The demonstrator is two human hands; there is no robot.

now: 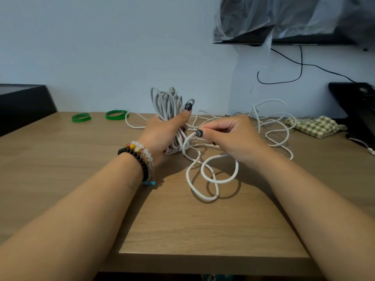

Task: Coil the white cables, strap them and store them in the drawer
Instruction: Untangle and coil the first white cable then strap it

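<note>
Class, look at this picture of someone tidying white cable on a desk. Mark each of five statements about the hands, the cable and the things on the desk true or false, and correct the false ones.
1. The left hand grips an upright coiled bundle of white cable. True.
2. The right hand lies flat on the desk. False: it pinches a strand of the loose cable.
3. Two green bands lie on the desk, left of the bundle. True.
4. All the cable is already coiled. False: loops still sprawl over the desk.
5. A checked cloth covers the bundle. False: it lies apart, far right.
</note>
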